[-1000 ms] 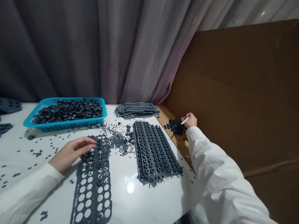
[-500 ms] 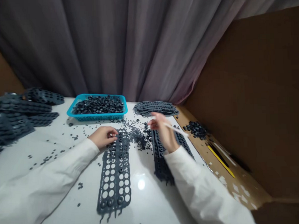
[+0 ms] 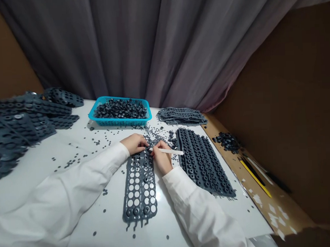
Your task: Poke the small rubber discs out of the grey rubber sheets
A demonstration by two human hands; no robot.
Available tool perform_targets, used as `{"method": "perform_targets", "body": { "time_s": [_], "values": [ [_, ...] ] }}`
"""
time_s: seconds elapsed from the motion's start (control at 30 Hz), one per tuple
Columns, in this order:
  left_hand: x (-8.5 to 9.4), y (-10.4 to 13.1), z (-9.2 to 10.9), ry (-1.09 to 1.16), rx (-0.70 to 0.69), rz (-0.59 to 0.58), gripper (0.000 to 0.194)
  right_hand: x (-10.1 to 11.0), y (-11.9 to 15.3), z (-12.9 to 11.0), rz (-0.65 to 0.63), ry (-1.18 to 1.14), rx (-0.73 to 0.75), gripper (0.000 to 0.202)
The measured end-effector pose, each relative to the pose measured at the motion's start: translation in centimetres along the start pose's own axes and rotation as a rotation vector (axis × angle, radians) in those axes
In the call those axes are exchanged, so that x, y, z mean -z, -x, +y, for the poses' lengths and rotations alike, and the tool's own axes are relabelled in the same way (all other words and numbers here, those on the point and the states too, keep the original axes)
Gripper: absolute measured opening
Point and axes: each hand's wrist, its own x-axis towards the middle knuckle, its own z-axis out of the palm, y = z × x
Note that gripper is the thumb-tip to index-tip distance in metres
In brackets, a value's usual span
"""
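Observation:
A dark grey rubber sheet (image 3: 141, 183) with rows of round holes lies lengthwise on the white table. Many holes show white through them; a few at the near end hold dark ring-like pieces. My left hand (image 3: 135, 143) is at the sheet's far end, its fingers curled together on the edge there. In my right hand (image 3: 163, 159) a slim white pen-like stick (image 3: 170, 151) is pinched, its tip over the far right part of the sheet. The fingertips of both hands nearly meet, hiding that end.
A blue basket (image 3: 120, 122) of small dark pieces stands behind my hands. Filled sheets (image 3: 205, 162) lie to the right, with a stack of sheets (image 3: 181, 116) behind. More sheets (image 3: 23, 123) pile up at left. Loose discs (image 3: 154, 133), a dark heap (image 3: 227, 141) and a yellow knife (image 3: 255, 177) lie about.
My right hand has moved left with the white stick, from above the filled sheets to the holed sheet's far end. My left hand stays at that end. The view has shifted.

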Motion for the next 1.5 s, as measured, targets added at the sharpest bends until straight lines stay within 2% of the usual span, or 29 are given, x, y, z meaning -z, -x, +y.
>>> {"method": "perform_targets", "body": {
  "time_s": [0.27,0.57,0.67,0.87,1.0,1.23,1.33,1.5],
  "values": [
    [0.1,-0.2,0.1,-0.153,-0.027,-0.043,0.021,-0.1,-0.2,-0.1,-0.043,0.04,0.028,0.009],
    [0.1,-0.4,1.7,-0.335,-0.028,-0.114,0.017,-0.1,-0.1,-0.4,-0.021,0.141,0.096,0.015],
    [0.3,-0.4,1.3,-0.336,-0.056,-0.137,0.018,-0.1,0.0,-0.5,-0.019,0.151,0.122,0.015],
    [1.3,-0.5,-0.2,-0.265,-0.109,-0.177,0.028,-0.1,0.0,-0.1,-0.01,0.089,0.061,0.012],
    [1.5,-0.8,-0.3,-0.281,-0.119,-0.187,0.028,-0.1,-0.1,0.0,-0.017,0.087,0.067,0.013],
    [1.1,-1.6,1.2,-0.465,-0.143,-0.234,0.015,-0.2,0.1,-0.8,0.003,0.144,0.107,0.017],
    [0.7,-1.9,1.7,-0.529,-0.163,-0.248,0.016,-0.2,0.1,-1.2,0.007,0.194,0.138,0.018],
    [0.4,-2.2,1.4,-0.513,-0.219,-0.244,0.016,-0.4,-0.1,-1.1,0.01,0.232,0.171,0.021]
  ]
}}
